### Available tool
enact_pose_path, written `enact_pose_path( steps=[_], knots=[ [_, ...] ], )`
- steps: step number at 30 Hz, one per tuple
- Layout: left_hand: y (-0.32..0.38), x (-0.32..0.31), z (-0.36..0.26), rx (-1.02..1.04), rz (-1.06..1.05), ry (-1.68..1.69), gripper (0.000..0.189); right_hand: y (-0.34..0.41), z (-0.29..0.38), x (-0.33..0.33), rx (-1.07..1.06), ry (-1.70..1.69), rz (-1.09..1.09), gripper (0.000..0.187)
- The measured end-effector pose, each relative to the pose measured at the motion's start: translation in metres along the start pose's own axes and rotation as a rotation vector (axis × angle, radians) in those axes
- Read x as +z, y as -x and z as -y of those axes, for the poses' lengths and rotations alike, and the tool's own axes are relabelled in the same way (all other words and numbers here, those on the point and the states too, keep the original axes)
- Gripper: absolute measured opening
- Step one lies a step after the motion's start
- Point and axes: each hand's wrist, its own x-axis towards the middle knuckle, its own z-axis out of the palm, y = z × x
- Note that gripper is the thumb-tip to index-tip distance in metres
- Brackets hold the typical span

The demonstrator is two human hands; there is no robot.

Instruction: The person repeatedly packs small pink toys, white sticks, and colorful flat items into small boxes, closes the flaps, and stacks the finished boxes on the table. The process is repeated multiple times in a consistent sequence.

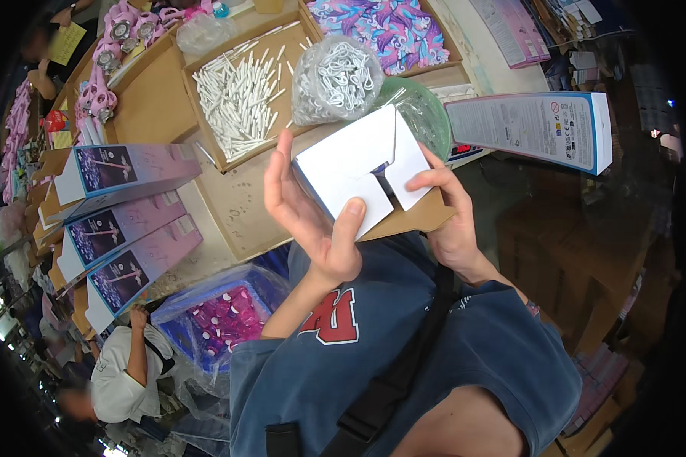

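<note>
A cardboard box with white end flaps is held up before my chest, its end turned towards the camera. My left hand lies along its left side, the thumb on a white flap and the fingers spread upward. My right hand grips the other side, fingers bent over the second white flap. A narrow dark gap shows between the flaps, and a brown cardboard flap sticks out below them. The contents of the box are mostly hidden. Behind it are a clear bag of white cables and a green basket.
Beyond lie a tray of white sticks and a tray of purple-blue printed pieces. Printed boxes stand left, another right. A blue crate holds pink bottles. A co-worker in a white shirt is at lower left.
</note>
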Motion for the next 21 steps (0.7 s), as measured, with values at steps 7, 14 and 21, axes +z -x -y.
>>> enact_pose_path(
  steps=[7, 14, 21],
  knots=[
    [-0.004, 0.014, -0.004, -0.125, 0.187, 0.073, 0.094, 0.006, 0.011, 0.007, 0.252, -0.521, -0.338, 0.024],
    [-0.011, 0.003, -0.006, -0.131, 0.387, -0.078, 0.100, -0.007, 0.016, 0.008, 0.249, -0.355, -0.410, 0.027],
    [-0.009, 0.000, -0.005, 0.034, 0.339, -0.263, 0.094, -0.014, 0.024, 0.010, 0.174, 0.173, -0.281, 0.031]
  ],
)
